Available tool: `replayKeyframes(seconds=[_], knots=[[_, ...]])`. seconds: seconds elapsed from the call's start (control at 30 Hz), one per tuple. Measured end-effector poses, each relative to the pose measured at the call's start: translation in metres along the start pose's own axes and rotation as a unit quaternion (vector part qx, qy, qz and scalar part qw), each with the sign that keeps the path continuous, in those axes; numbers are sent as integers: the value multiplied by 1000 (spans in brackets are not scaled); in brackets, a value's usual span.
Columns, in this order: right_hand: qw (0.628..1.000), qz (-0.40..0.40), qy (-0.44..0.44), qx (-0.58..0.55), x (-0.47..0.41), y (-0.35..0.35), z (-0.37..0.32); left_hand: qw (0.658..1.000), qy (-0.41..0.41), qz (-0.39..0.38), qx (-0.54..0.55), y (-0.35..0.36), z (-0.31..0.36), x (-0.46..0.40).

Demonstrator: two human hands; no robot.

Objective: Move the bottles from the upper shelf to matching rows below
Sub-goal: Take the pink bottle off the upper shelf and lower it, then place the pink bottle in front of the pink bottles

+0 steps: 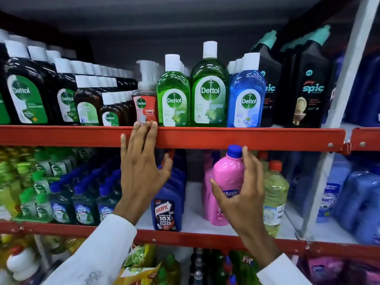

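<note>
My right hand (pixel 240 194) grips a pink bottle (pixel 228 171) with a blue cap, held just under the red rail (pixel 246 138) of the upper shelf, in front of the pink row on the lower shelf. My left hand (pixel 141 171) is open with spread fingers. Its fingertips rest on the rail below a small red Dettol pump bottle (pixel 145 103). Two green Dettol bottles (pixel 208 93) and a blue Dettol bottle (pixel 246 97) stand on the upper shelf to the right of the pump bottle.
Brown Dettol bottles (pixel 26 87) fill the upper shelf's left, black Spic bottles (pixel 308 83) its right. Below stand blue Harpic bottles (pixel 166 210), green and blue Lizol bottles (pixel 61 202), a yellow bottle (pixel 274 192) and blue refill packs (pixel 362 202). A grey upright post (pixel 337 120) stands right.
</note>
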State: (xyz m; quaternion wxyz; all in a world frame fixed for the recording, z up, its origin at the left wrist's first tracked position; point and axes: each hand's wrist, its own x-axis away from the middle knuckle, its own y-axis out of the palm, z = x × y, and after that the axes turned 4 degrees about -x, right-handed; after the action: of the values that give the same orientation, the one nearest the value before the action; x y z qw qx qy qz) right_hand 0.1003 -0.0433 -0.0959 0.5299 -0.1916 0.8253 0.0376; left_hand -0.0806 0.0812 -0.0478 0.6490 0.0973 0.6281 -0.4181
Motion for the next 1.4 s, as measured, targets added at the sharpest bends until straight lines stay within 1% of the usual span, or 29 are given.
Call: replayKeyframes(seconds=[0.13, 0.2, 0.33, 0.53, 0.63, 0.73, 0.77, 0.8, 0.83, 0.9, 0.93, 1.0, 1.1, 1.17, 1.27, 1.4], knots=[[998, -29, 61, 2, 23, 22, 25, 1000, 5, -7, -8, -2, -1, 0], [997, -42, 67, 19, 29, 32, 32, 1000, 5, -11, -8, -3, -1, 0], [994, -70, 83, 17, 41, 48, 40, 1000, 8, -15, -5, -3, -1, 1], [994, -66, 72, 44, 43, 58, 44, 1000, 7, -21, 2, -2, -2, 3], [993, -82, 79, 43, 45, 55, 47, 1000, -2, -10, 27, -1, 3, 9], [991, -92, 93, 34, 51, 39, 49, 995, -17, 10, 93, 5, 15, 40], [990, -96, 103, 28, 57, 31, 52, 991, -29, -6, 131, 10, 20, 58], [988, -102, 114, 16, 63, 22, 56, 983, -45, -37, 171, 15, 25, 78], [985, -111, 130, 1, 72, 14, 64, 973, -64, -85, 204, 22, 28, 100], [976, -144, 162, -6, 86, 3, 82, 947, -101, -199, 230, 40, 30, 135], [969, -172, 179, 3, 92, 0, 93, 934, -112, -250, 229, 51, 29, 148], [946, -236, 221, 14, 99, 0, 110, 908, -122, -325, 236, 72, 27, 158], [913, -320, 254, 5, 94, 3, 124, 872, -94, -404, 261, 92, 33, 151], [894, -366, 258, -7, 84, 5, 127, 857, -81, -423, 283, 99, 37, 146], [876, -405, 262, -13, 72, 7, 127, 867, -83, -410, 270, 109, 34, 147], [875, -408, 259, -8, 71, 8, 127, 880, -87, -396, 249, 119, 31, 149]])
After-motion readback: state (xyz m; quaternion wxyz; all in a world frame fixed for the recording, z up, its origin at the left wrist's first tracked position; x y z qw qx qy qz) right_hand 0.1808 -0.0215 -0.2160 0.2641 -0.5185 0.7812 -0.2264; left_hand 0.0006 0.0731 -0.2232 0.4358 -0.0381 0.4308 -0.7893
